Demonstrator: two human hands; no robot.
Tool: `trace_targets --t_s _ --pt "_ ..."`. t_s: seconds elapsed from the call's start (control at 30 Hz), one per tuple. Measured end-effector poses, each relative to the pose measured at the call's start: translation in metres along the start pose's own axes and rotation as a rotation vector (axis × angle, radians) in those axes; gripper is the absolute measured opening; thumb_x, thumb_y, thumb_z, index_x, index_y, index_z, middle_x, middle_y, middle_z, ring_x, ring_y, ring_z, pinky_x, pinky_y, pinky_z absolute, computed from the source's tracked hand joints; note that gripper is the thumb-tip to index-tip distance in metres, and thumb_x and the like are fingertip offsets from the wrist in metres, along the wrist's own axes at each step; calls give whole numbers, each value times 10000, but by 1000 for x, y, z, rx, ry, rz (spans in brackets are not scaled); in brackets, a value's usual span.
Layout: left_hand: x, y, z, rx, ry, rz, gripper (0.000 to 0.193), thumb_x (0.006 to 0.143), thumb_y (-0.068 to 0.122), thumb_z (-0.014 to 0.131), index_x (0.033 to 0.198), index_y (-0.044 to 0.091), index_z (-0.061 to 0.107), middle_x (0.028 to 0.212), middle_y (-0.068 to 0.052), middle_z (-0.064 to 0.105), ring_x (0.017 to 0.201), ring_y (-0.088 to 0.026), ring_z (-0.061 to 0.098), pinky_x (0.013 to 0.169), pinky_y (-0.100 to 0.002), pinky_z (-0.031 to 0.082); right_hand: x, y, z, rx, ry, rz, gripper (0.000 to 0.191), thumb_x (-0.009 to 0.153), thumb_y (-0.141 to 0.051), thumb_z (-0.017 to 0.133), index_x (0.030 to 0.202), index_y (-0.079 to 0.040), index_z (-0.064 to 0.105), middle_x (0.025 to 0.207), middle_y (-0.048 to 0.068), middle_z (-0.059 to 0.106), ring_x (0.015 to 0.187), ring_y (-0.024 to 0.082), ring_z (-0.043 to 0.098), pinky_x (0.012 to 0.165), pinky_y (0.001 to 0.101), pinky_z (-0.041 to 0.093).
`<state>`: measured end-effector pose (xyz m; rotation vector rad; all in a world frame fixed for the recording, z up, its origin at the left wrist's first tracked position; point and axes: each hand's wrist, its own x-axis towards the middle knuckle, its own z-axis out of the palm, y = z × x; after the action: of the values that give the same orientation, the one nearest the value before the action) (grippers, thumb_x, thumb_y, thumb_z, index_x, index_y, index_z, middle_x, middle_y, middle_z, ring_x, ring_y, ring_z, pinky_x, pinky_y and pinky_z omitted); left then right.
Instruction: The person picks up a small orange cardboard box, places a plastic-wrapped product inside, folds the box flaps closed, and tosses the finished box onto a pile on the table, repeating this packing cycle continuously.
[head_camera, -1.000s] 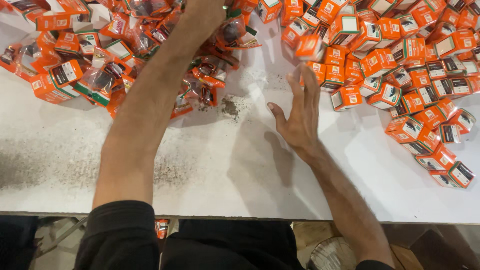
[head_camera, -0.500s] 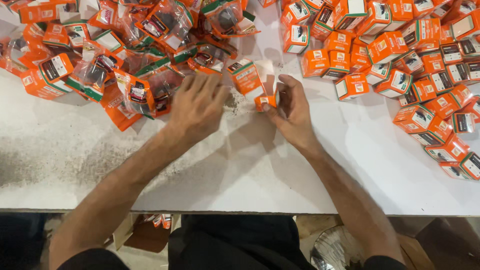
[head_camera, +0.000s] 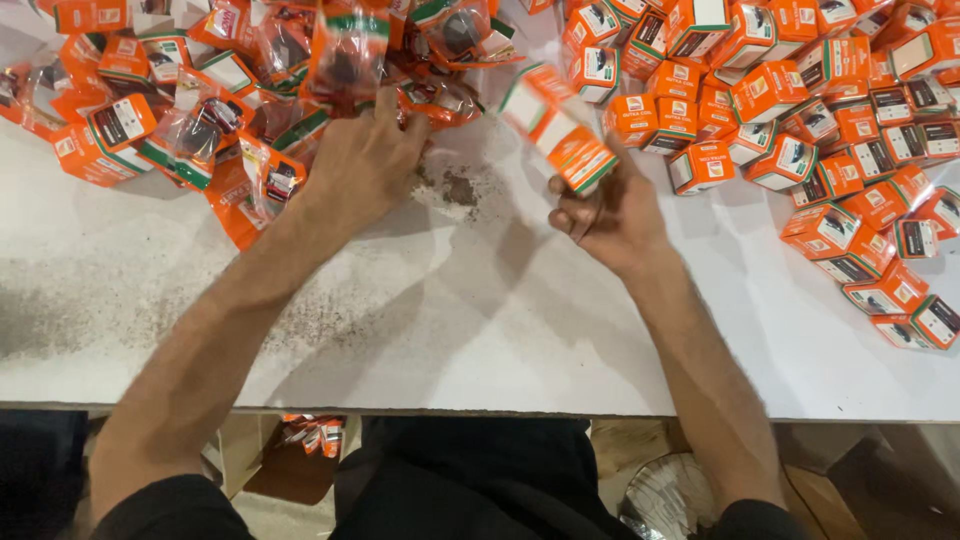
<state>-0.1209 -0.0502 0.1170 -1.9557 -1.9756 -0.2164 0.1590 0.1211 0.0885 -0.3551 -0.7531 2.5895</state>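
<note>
Orange-and-white carton (head_camera: 560, 128) is now raised off the bench (head_camera: 480, 330) in the closed right grip (head_camera: 610, 215) — half a second ago it lay lower. Left grip (head_camera: 362, 165), spread loosely, was moved onto clear packets (head_camera: 260, 130) just beyond it.

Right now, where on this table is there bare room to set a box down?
The white table is bare along the near edge, between and beneath both forearms. The far left is crowded with plastic packets, the far right with orange boxes.

Cardboard boxes (head_camera: 800, 90) matt; plastic packets (head_camera: 345, 60) glossy; tabletop (head_camera: 450, 320) matt, speckled
</note>
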Motion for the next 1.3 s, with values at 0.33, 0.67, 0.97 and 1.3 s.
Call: trace_targets --t_s 0.33,0.67,0.97,1.3 --pt "-28 49 -12 -284 -13 -58 580 671 41 708 1236 39 576 1050 -229 578 942 -403 654 603 -461 563 -5 29 22 -392 2 57 416 1083 -361 529 1335 -32 567 1163 130 721 1011 239 715 884 428 598" --pt "-54 54 -17 -672 522 43 532 874 -29 759 1347 46 527 1302 -226 632 1088 -375 671 866 -464 571 -8 74 30 -1635 132 -428 468 709 -143 960 1092 -28 716 1253 167 659 1224 337 595 1045 399 480" --pt "-40 71 -6 -419 437 248 487 789 95 798 1250 12 664 1255 -136 668 1303 -345 564 1124 -553 429 -11 70 32 -1624 -37 -557 508 708 -43 847 1186 -18 677 1186 145 693 1165 357 630 1101 484 444" --pt "-25 102 10 -949 270 -394 200 910 32 736 1109 46 734 1218 -161 481 1161 -330 528 1008 -451 485 -9 77 33 -1661 17 -558 526 688 -11 853 1186 -43 686 1236 138 672 1208 354 610 1048 440 503"
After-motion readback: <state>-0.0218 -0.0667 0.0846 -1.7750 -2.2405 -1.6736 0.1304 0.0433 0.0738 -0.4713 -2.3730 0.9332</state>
